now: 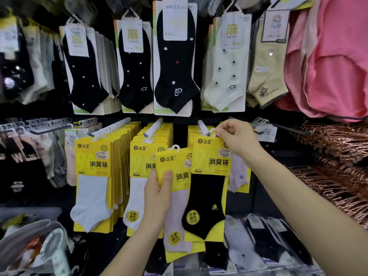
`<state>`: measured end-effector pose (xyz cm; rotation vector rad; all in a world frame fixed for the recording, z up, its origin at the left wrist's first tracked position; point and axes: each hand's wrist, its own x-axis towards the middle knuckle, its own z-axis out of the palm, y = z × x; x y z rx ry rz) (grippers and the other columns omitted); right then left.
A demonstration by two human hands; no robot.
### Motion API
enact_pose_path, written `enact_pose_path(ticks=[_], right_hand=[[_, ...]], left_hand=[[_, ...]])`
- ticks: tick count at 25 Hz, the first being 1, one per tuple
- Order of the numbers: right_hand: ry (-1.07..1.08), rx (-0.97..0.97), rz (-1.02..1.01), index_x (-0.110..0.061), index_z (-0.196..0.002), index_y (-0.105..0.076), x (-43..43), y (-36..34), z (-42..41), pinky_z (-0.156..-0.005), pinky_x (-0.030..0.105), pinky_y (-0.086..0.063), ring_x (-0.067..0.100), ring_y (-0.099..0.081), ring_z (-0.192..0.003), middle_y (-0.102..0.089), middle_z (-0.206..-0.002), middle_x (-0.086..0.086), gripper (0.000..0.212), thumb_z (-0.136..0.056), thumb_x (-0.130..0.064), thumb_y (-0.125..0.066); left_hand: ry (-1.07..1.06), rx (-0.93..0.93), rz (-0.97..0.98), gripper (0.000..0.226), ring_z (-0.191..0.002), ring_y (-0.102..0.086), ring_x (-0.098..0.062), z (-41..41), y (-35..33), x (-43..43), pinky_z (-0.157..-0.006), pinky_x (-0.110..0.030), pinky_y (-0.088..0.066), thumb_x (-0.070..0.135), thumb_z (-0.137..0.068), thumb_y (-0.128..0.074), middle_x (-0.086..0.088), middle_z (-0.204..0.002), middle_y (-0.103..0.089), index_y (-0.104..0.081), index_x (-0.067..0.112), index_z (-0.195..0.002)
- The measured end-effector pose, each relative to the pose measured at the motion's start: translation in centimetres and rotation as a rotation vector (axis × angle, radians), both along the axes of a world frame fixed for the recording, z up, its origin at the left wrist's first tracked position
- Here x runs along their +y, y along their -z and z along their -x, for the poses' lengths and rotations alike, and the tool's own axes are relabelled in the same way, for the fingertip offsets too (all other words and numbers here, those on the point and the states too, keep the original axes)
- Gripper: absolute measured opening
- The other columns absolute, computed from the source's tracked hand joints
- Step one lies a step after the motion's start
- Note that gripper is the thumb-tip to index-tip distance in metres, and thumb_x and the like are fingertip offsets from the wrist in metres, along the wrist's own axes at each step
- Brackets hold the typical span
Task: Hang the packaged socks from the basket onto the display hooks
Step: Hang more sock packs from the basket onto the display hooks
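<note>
My right hand (237,140) pinches the top of a yellow-carded black sock pack (207,196) right at the tip of the right display hook (203,127). Its white hanger loop sits at the hook's end. My left hand (157,194) grips a stack of yellow-carded packs, with a pale lilac sock pack (177,206) in front, its hanger loop free. The stack is held low, between the middle hook (153,127) and the right one. No basket is in view.
White sock packs fill the left hook (110,127) and the middle hook. Black and cream sock packs hang in the row above. Pink garments (328,56) and copper hangers (338,156) crowd the right side. A small white fan (53,242) lies at the lower left.
</note>
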<state>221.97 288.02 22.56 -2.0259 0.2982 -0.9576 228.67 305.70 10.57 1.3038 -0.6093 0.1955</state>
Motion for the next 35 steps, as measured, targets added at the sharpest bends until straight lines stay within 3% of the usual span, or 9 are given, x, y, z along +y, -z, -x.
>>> enact_pose_path(ticks=[3, 8, 11, 15, 19, 24, 27, 30, 35], right_hand=[[0.027, 0.025, 0.022, -0.02, -0.072, -0.061, -0.5, 0.0, -1.2, -0.061, 0.026, -0.041, 0.014, -0.053, -0.066, -0.067, -0.079, 0.007, 0.016, -0.088, -0.017, -0.062], [0.132, 0.104, 0.135, -0.015, -0.078, -0.067, -0.7, 0.8, -2.1, -0.049, 0.021, -0.031, 0.004, -0.043, -0.053, -0.055, -0.062, -0.007, 0.013, -0.087, -0.024, -0.064], [0.216, 0.02, 0.208, -0.02, -0.089, -0.066, -0.2, 0.9, -1.2, -0.053, 0.024, -0.036, 0.005, -0.048, -0.062, -0.059, -0.079, -0.005, 0.01, -0.086, -0.029, -0.063], [-0.031, -0.089, 0.157, -0.032, -0.074, -0.056, 2.9, 2.2, 1.3, -0.062, 0.026, -0.046, 0.005, -0.051, -0.065, -0.058, -0.075, -0.009, 0.016, -0.077, -0.045, -0.065], [-0.091, 0.023, 0.215, -0.034, -0.066, -0.061, 3.3, 2.4, 2.6, -0.073, 0.036, -0.049, 0.023, -0.059, -0.075, -0.064, -0.074, -0.01, 0.02, -0.083, -0.024, -0.067], [-0.042, 0.07, 0.065, -0.016, -0.073, -0.066, 0.8, 1.3, 2.1, -0.067, 0.027, -0.043, 0.014, -0.051, -0.07, -0.061, -0.074, 0.001, 0.013, -0.086, -0.017, -0.066], [-0.007, 0.043, 0.033, -0.019, -0.069, -0.065, 0.1, 0.1, 0.8, -0.065, 0.026, -0.044, 0.01, -0.05, -0.066, -0.061, -0.071, -0.001, 0.015, -0.084, -0.02, -0.067], [0.029, 0.023, 0.046, -0.026, -0.063, -0.063, -0.1, -0.7, -0.5, -0.056, 0.022, -0.037, 0.006, -0.045, -0.057, -0.055, -0.06, -0.008, 0.022, -0.084, -0.023, -0.068], [0.07, 0.129, 0.093, -0.02, -0.068, -0.072, -0.8, -0.6, -1.8, -0.039, 0.012, -0.03, 0.001, -0.037, -0.038, -0.052, -0.045, -0.013, 0.014, -0.081, -0.026, -0.07]], left_hand=[[-0.049, 0.002, 0.019, 0.013, -0.095, -0.063, -0.003, -0.9, 0.0, 2.0, -0.077, -0.021, -0.051, 0.023, -0.095, -0.048, 0.012, -0.101, -0.068, -0.057, 0.029, -0.102], [-0.088, -0.035, -0.002, 0.011, -0.089, -0.065, 0.001, -0.7, -0.6, 3.3, -0.068, -0.012, -0.051, 0.023, -0.093, -0.052, 0.011, -0.098, -0.069, -0.058, 0.03, -0.097], [-0.064, -0.026, -0.018, 0.01, -0.088, -0.065, 0.002, 0.3, -0.7, 2.6, -0.069, -0.011, -0.05, 0.026, -0.088, -0.056, 0.011, -0.096, -0.069, -0.059, 0.029, -0.097], [-0.002, -0.021, 0.002, 0.012, -0.086, -0.065, 0.003, 1.7, -0.8, 0.7, -0.068, -0.01, -0.049, 0.024, -0.085, -0.063, 0.015, -0.091, -0.071, -0.062, 0.029, -0.096], [0.036, -0.042, -0.033, 0.012, -0.078, -0.064, 0.006, 2.8, -0.5, -1.1, -0.062, -0.007, -0.046, 0.018, -0.083, -0.066, 0.02, -0.082, -0.07, -0.062, 0.028, -0.09], [-0.003, -0.041, -0.038, 0.015, -0.069, -0.058, 0.005, 2.5, -0.1, -1.4, -0.059, -0.01, -0.045, 0.022, -0.096, -0.047, 0.017, -0.075, -0.065, -0.057, 0.024, -0.085], [-0.09, -0.037, -0.009, 0.022, -0.06, -0.05, 0.002, 1.1, 0.1, 0.1, -0.056, -0.012, -0.041, 0.028, -0.097, -0.042, 0.016, -0.066, -0.058, -0.052, 0.021, -0.079], [-0.114, -0.022, -0.002, 0.02, -0.077, -0.06, -0.011, -0.5, 0.4, 2.0, -0.069, -0.029, -0.05, 0.029, -0.096, -0.043, 0.006, -0.083, -0.065, -0.058, 0.019, -0.088], [-0.179, -0.055, -0.025, 0.018, -0.082, -0.063, -0.001, -1.3, 0.1, 4.0, -0.07, -0.023, -0.049, 0.037, -0.091, -0.044, 0.014, -0.087, -0.069, -0.06, 0.03, -0.09]])
